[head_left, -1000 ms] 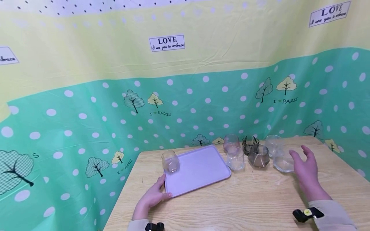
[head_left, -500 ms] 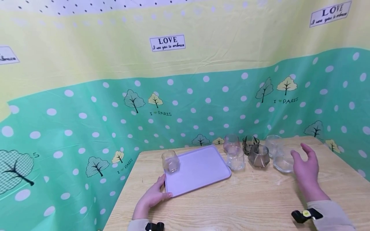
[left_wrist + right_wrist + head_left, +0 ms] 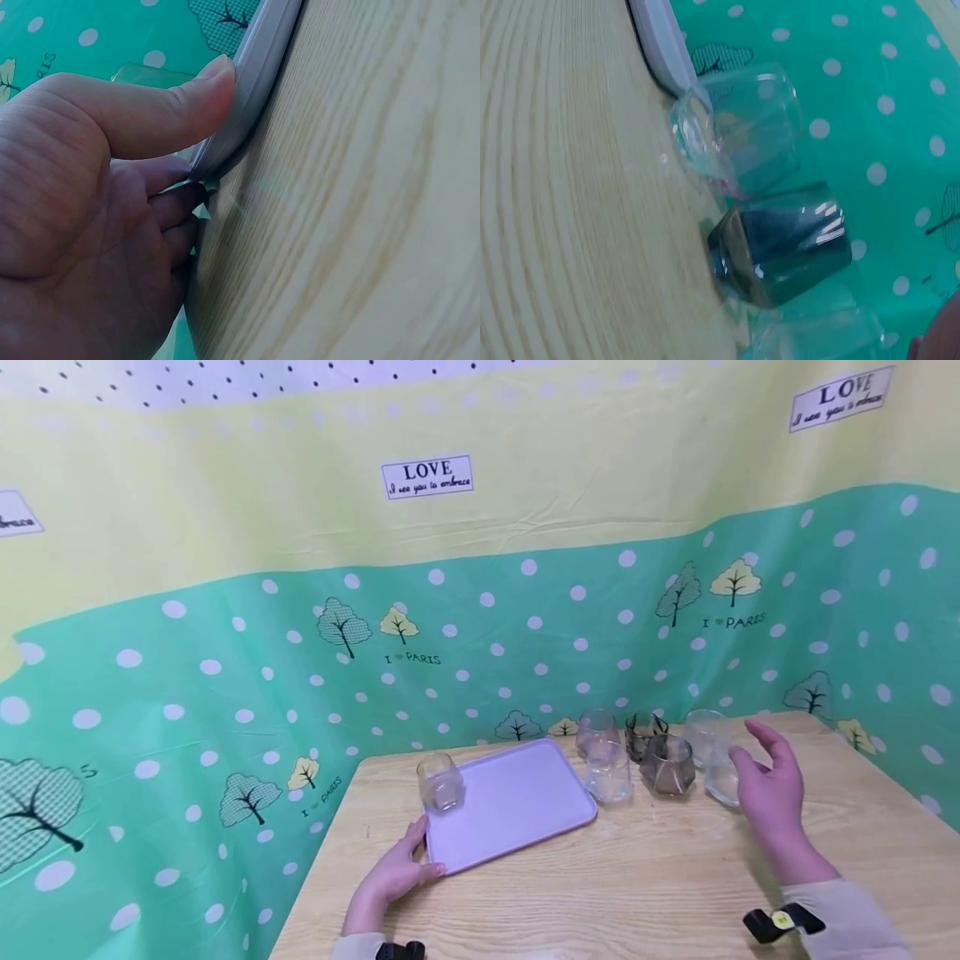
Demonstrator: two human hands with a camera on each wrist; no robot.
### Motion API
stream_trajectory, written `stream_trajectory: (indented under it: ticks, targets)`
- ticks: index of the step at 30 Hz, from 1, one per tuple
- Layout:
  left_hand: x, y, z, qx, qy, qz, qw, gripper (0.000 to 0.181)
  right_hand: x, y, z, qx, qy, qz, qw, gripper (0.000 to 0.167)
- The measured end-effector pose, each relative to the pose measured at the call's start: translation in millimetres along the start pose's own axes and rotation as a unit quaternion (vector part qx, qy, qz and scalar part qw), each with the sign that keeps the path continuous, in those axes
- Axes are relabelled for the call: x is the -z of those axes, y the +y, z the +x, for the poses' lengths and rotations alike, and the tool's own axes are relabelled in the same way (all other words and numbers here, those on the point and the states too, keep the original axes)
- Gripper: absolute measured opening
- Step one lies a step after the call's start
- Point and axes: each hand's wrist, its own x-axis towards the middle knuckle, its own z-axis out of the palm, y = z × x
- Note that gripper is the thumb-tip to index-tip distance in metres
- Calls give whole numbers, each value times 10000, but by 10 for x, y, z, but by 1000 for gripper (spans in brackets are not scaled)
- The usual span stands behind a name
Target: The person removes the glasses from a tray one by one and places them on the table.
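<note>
My left hand (image 3: 397, 867) holds the near-left corner of a lilac tray (image 3: 517, 806), thumb on the rim and fingers at its side, as the left wrist view shows with the tray rim (image 3: 259, 82). On the tray's left end stands an amber-tinted drinking glass (image 3: 441, 783). My right hand (image 3: 776, 789), thumb and fingers spread apart, is beside a low clear glass (image 3: 722, 783) and partly hides it. To its left stands a dark grey faceted glass (image 3: 667, 766); the right wrist view shows this dark glass (image 3: 780, 244) closer, with only a fingertip (image 3: 941, 330) at the edge.
Beside the tray's right edge stand a clear glass (image 3: 607, 774) and a pinkish glass (image 3: 596, 731). A dark-patterned glass (image 3: 645, 737) and another clear glass (image 3: 707, 735) are behind the grey one. A patterned green and yellow curtain (image 3: 465, 597) hangs behind the wooden table (image 3: 570, 902).
My right hand has moved slightly left, closer to the low clear glass, covering more of it. The left hand and tray stay in place; the head view has shifted slightly.
</note>
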Motion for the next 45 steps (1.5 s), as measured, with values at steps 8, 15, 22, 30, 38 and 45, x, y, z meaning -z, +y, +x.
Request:
stream_trajectory:
  ticks: [8, 15, 22, 30, 38, 45]
  targets:
    - [19, -8, 2, -68, -23, -54, 10000, 107, -129, -115, -142, 210, -183, 106, 9996, 52]
    - [25, -9, -12, 9, 35, -60, 10000, 107, -311, -270, -262, 660, -710, 296, 9949, 51]
    - [14, -37, -2, -4, 36, -18, 10000, 106, -604, -384, -477, 1052, -1493, 426, 9823, 53]
    - [-4, -18, 3, 59, 12, 54, 10000, 107, -988, -448, -734, 1079, -2315, 566, 9652, 51]
    - [11, 25, 13, 83, 23, -18, 10000, 106, -1502, -466, -1089, 1130, -3416, 185, 9328, 52]
    - [11, 20, -10, 65, -15, -90, 9999, 106, -2029, -410, -1340, 1012, -3944, 149, 9132, 54]
